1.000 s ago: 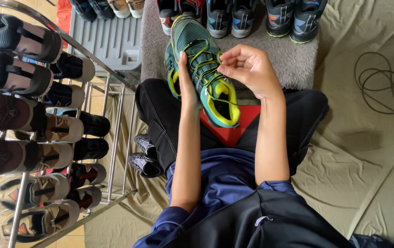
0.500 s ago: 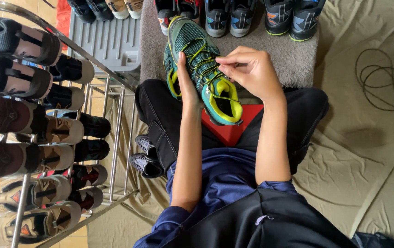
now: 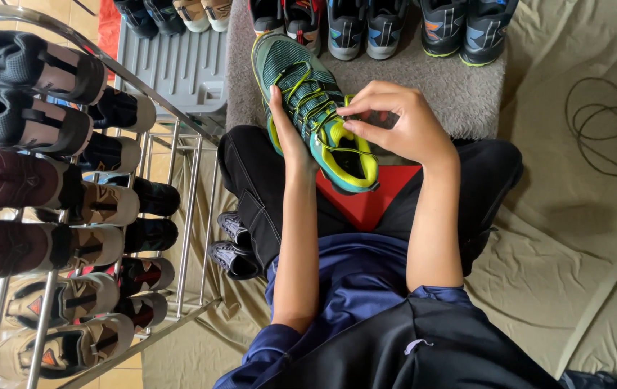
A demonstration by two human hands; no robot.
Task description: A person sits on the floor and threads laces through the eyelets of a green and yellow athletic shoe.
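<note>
A teal sneaker (image 3: 307, 101) with yellow-green laces and lining rests toe-away over my lap. My left hand (image 3: 287, 133) cups its left side and holds it up. At the tongue, the thumb and fingers of my right hand (image 3: 395, 122) pinch the yellow laces. I sit cross-legged in black trousers (image 3: 251, 180) with a red patch (image 3: 370, 202) under the sneaker's heel.
A metal shoe rack (image 3: 186, 209) filled with several shoes stands at my left. A grey mat (image 3: 452, 94) ahead carries a row of sneakers (image 3: 388, 29). A grey plastic tray (image 3: 179, 68) lies beside it. Beige cloth (image 3: 575, 252) covers the floor, with a black cable (image 3: 611, 130) at right.
My right hand's fingers have shifted slightly on the laces near the tongue. The sneaker stays in the same place over my lap.
</note>
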